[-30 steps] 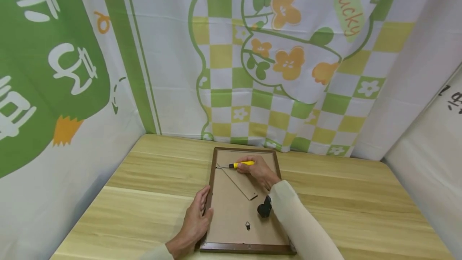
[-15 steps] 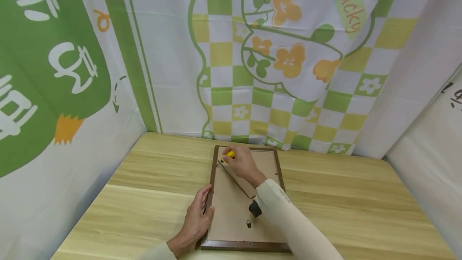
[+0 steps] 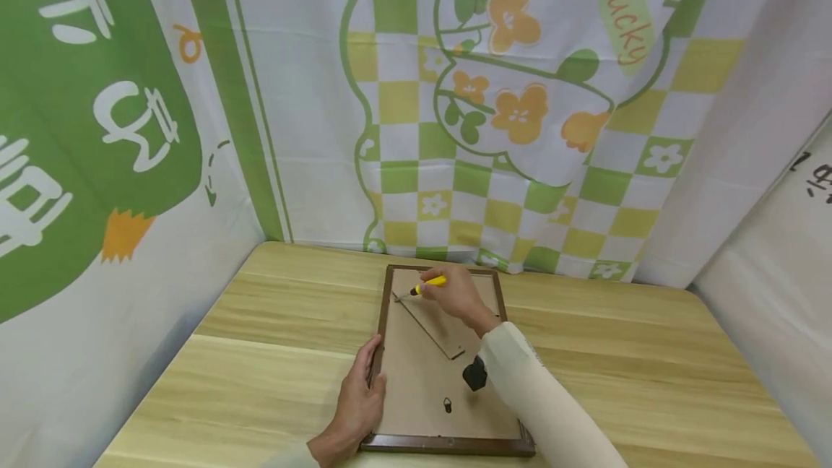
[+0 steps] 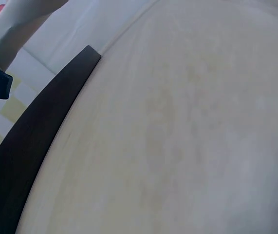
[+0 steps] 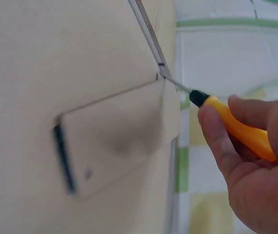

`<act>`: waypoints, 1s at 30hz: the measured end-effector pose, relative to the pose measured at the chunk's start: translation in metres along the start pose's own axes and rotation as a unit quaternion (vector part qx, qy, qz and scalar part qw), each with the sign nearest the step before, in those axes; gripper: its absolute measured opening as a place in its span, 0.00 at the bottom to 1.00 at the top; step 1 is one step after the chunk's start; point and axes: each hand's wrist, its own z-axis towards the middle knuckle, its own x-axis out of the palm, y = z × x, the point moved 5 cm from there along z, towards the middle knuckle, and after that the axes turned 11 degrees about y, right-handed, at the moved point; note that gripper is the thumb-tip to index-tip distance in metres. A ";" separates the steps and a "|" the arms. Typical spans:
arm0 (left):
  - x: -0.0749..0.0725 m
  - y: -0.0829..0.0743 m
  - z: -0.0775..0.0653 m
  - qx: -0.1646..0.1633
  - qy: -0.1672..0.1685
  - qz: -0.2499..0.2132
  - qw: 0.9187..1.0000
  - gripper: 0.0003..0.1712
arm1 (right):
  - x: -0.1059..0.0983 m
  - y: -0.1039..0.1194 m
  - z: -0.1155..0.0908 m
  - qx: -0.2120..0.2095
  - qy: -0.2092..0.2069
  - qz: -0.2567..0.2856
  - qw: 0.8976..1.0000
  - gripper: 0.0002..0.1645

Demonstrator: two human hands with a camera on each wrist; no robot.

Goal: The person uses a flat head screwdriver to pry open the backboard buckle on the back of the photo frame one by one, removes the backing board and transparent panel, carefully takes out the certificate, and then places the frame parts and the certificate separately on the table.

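A brown picture frame lies face down on the table, its tan backing board showing. My right hand grips the yellow handle of a screwdriver. Its thin shaft slants to the frame's inner edge in the right wrist view, by the upper end of the stand flap; exact tip contact is too small to tell. My left hand rests against the frame's left side, fingers fairly straight along it and thumb at its edge. The left wrist view shows the frame's dark side but no left hand.
A small metal hanging ring sits on the lower part of the board. The wooden table extends to both sides. A patterned green and white curtain hangs behind it. A black wrist camera sits at the right sleeve.
My right hand has swung the screwdriver steeper toward the upper left, then drawn back slightly right with the handle tilted. The left hand and the frame have hardly moved.
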 end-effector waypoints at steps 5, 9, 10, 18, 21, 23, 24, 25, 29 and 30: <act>0.002 0.000 -0.001 -0.023 -0.007 0.001 1.000 0.34 | -0.008 -0.021 -0.014 0.005 0.018 0.029 0.999 0.15; 0.004 0.000 0.000 -0.027 -0.010 -0.007 1.000 0.34 | -0.009 -0.030 -0.023 0.002 0.021 -0.010 1.000 0.12; 0.005 0.000 0.000 -0.028 -0.011 -0.011 0.999 0.34 | -0.009 -0.033 -0.025 0.004 0.026 -0.014 1.000 0.11; 0.017 -0.004 -0.008 -0.036 -0.060 0.015 0.997 0.33 | -0.013 -0.043 -0.038 -0.017 0.036 0.027 0.999 0.13; 0.024 -0.005 -0.011 -0.049 -0.058 0.014 0.997 0.33 | -0.017 -0.044 -0.045 -0.038 0.034 0.074 0.996 0.15; 0.025 -0.007 -0.012 -0.052 -0.051 0.018 0.997 0.33 | -0.020 -0.045 -0.052 -0.043 0.034 0.098 0.994 0.16; 0.023 -0.008 -0.011 -0.047 -0.049 0.022 0.997 0.33 | -0.022 -0.046 -0.055 -0.036 0.031 0.104 0.993 0.16; 0.021 -0.011 -0.009 -0.036 -0.045 0.034 0.998 0.33 | -0.025 -0.047 -0.059 -0.031 0.030 0.114 0.993 0.16; 0.003 -0.027 0.011 0.046 -0.024 0.140 0.989 0.34 | -0.037 -0.050 -0.071 -0.014 0.011 0.152 0.988 0.17; -0.002 -0.031 0.019 0.069 -0.011 0.176 0.982 0.34 | -0.041 -0.050 -0.074 -0.016 0.003 0.162 0.987 0.17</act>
